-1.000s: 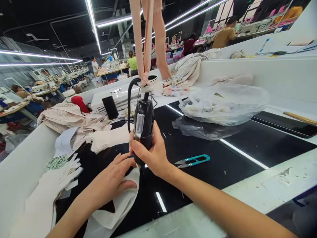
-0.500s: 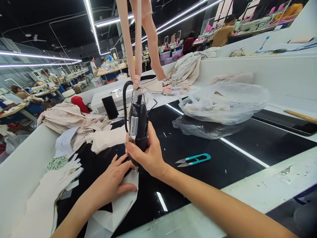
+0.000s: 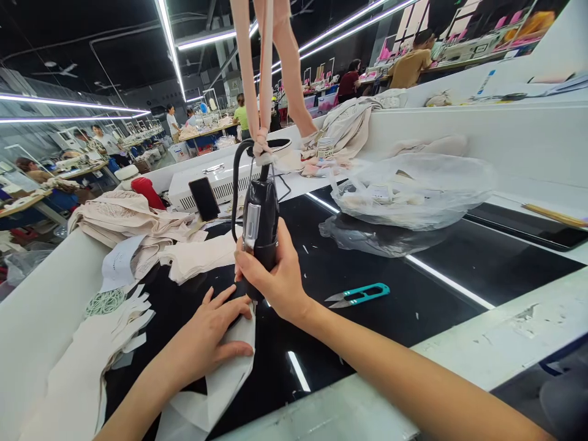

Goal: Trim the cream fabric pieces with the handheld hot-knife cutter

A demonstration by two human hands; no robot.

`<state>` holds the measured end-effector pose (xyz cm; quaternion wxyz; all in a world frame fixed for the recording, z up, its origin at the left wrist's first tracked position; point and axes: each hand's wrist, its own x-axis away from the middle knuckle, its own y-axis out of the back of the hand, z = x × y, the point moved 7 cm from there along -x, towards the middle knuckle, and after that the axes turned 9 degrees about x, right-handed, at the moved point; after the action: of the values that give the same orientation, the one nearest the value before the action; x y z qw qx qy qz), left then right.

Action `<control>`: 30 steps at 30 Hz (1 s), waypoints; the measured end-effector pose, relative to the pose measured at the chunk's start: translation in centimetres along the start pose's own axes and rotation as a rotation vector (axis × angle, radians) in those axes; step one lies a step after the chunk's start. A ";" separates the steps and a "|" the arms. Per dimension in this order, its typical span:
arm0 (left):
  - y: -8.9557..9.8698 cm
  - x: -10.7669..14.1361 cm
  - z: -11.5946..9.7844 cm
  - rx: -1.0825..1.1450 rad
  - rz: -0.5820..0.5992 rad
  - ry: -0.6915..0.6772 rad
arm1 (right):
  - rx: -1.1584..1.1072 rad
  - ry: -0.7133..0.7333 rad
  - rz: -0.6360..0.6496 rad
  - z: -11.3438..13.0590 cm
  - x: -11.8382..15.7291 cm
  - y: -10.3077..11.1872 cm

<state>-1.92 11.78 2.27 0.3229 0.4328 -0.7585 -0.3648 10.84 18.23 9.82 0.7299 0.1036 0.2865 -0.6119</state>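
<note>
My right hand [image 3: 275,278] wraps round a black corded hand tool [image 3: 263,214] with a silver lever on its side. The tool stands nearly upright, and its lower end is hidden behind my hands. Pink fabric strips [image 3: 265,79] are tied to its top and run upward. My left hand [image 3: 211,340], fingers spread, presses on a folded off-white cloth piece [image 3: 229,386] just left of the tool's lower end. Right of my right hand lie teal thread snips [image 3: 367,294] on the glossy black tabletop [image 3: 331,337].
Stacked pale cloth pieces [image 3: 87,361], a coil of green cord [image 3: 105,302] and crumpled fabric [image 3: 124,217] lie at left. A phone [image 3: 204,199] leans against a white vented box [image 3: 225,184]. A clear plastic bag [image 3: 413,190] sits back right. White walls [image 3: 482,128] edge the table.
The tool and its hanging strips have shifted slightly to the right, with my right hand still round it. My left hand stays on the cloth, almost unmoved.
</note>
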 end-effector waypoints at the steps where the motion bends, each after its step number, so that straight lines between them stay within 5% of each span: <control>1: 0.0 0.0 0.0 0.001 0.002 0.000 | 0.003 0.000 0.005 -0.1 0.0 0.0; 30: 0.8 0.2 -1.1 -0.014 -0.067 -0.116 | -0.021 -0.045 0.064 0.3 1.5 -2.5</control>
<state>-1.39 11.59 3.53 0.2692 0.4339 -0.7583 -0.4052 8.64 16.24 9.69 0.7563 0.0913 0.2731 -0.5875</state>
